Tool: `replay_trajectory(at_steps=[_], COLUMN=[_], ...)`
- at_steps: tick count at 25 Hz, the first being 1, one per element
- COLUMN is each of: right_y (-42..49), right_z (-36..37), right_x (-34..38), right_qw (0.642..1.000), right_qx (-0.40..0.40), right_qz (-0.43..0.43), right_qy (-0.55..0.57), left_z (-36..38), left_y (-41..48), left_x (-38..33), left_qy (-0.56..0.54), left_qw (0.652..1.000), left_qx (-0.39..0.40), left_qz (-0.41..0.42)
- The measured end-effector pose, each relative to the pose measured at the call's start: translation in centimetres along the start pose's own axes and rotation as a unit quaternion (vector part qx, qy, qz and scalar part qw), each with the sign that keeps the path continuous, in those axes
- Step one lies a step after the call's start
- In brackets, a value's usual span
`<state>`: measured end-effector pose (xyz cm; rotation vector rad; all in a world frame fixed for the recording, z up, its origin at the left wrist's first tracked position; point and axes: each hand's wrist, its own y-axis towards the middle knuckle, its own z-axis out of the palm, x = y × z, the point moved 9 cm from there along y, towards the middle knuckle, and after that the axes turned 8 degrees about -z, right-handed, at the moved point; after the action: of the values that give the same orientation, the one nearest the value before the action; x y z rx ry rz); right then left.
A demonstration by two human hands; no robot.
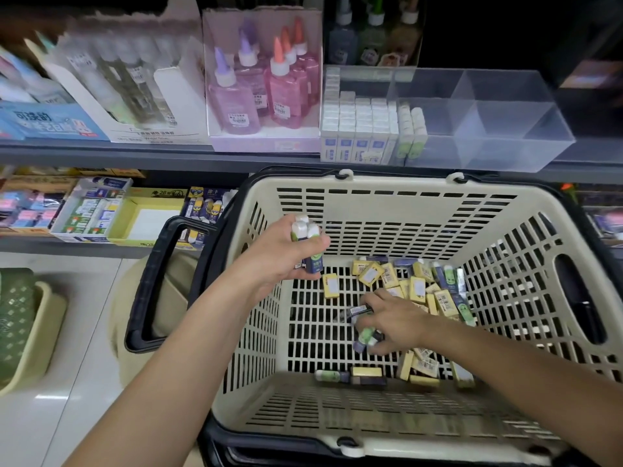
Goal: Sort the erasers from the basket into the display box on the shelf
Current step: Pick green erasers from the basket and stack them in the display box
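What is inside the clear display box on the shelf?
The display box holds stacked white erasers at its left and green-sleeved erasers beside them. What lies beneath the rear rows is covered.

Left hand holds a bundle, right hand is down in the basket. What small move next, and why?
Probably lift the right hand with the green eraser it grips and pass it to the left hand, which holds a matching bundle above the basket; the display box has a started green row.
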<state>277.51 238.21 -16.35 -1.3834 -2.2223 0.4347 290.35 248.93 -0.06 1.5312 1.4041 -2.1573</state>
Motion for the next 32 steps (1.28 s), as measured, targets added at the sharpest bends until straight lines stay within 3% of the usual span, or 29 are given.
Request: replay_trajectory(at_steps=[6,9,11,14,17,20,27,32], right_y=[1.0,0.4,-0.8,-3.7,-6.1,-6.9,-7.1,-7.4], right_z=[-0.5,-2.2,-4.9,-8.9,-11.0,-12.5,-13.2,-13.4], right_x=[-1.4,-2.0,-3.3,-5.4,-5.6,-4.7,-3.0,-3.8], right_qw=[0.998,0.987,0.955,0.879,0.810,0.777,0.781,0.728], right_qx=[-0.015,-0.075,-0.161,-0.292,-0.362,-0.404,-0.413,-0.443], right_qz=[0.054,0.080,0.114,0.144,0.157,0.159,0.189,0.179], right_qy=[0.021,0.113,0.222,0.349,0.433,0.456,0.429,0.492], left_z=[1.1,2.5,3.1,3.0,5.4,8.9,9.7,8.5], left_y=[0.4,1.6,2.7,4.6,5.9,6.6,7.8,7.6], left_x=[-0.2,0.4,0.9,2.0,4.9,5.8,6.5,6.1], left_qy=[-0.008,-0.009,0.021,0.122,-0.070,-0.210,-0.253,-0.285], left_qw=[1.000,1.000,0.999,0.987,0.990,0.966,0.952,0.946], left_qx=[0.002,0.002,-0.020,-0.094,-0.017,0.095,0.132,0.101], left_qz=[-0.001,-0.016,-0.028,-0.050,-0.120,-0.113,-0.107,-0.115])
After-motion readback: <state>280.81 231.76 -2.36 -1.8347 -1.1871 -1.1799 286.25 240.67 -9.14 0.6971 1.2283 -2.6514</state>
